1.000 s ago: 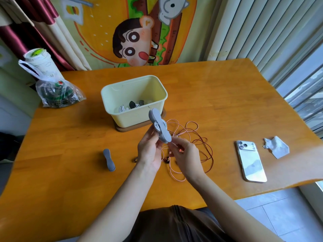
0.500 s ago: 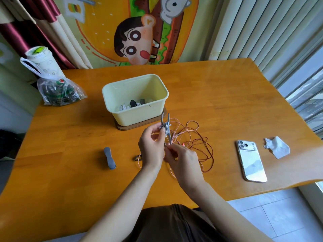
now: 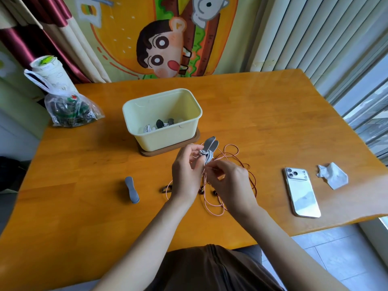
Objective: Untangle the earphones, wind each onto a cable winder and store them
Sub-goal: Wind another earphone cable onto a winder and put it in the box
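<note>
A grey cable winder (image 3: 210, 146) with white earphone cable wound round its middle is held above the table. My left hand (image 3: 185, 171) grips it from the left. My right hand (image 3: 228, 181) pinches the cable just below it. A loose pink-and-brown earphone cable (image 3: 235, 162) lies tangled on the table under and to the right of my hands. A second grey winder (image 3: 132, 189) lies to the left. The pale yellow box (image 3: 168, 133) behind holds wound earphones.
A white phone (image 3: 302, 193) lies face down to the right, with a crumpled tissue (image 3: 332, 175) beyond it. A plastic bag (image 3: 71, 112) and a paper cup (image 3: 50, 72) stand at the table's back left corner. The box sits on a brown lid (image 3: 168, 151).
The winder, held flat a second ago, has been folded so its two ends point up together. Both hands stayed over the tangled cable near the box.
</note>
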`<state>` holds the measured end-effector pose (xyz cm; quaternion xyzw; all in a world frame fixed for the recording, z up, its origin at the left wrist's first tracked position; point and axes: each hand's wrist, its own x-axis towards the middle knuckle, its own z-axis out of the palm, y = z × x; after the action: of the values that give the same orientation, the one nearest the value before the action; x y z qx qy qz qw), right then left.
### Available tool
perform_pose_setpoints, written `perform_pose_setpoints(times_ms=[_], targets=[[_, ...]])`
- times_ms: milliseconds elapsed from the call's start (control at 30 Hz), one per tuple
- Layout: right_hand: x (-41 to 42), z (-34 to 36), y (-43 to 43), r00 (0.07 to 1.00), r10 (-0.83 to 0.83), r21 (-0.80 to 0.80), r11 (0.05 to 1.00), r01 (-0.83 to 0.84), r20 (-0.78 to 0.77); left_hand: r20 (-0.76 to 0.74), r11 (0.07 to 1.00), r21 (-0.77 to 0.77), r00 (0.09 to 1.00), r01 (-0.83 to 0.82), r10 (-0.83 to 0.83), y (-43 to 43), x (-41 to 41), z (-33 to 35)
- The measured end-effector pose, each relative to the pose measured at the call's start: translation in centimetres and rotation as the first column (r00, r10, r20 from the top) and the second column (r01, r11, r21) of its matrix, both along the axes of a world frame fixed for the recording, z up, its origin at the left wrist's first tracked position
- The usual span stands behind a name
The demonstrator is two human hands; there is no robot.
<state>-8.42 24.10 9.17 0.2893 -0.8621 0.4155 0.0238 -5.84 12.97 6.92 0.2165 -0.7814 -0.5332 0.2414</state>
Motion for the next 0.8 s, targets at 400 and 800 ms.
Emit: perform_pose_setpoints(times_ms=[400, 800], targets=[[-2.5, 1.8, 1.0, 0.937, -0.147, -0.170, 0.963, 0.209, 0.315, -0.004, 0.950, 0.163, 0.963, 0.267, -0.270, 0.8, 0.3, 1.9], [-4.6, 0.9, 2.4, 0.964, 0.266, 0.365, 0.895, -0.254, 0.020, 0.134, 0.879, 0.073, 0.869, 0.470, -0.476, -0.8, 0.2, 2.3]])
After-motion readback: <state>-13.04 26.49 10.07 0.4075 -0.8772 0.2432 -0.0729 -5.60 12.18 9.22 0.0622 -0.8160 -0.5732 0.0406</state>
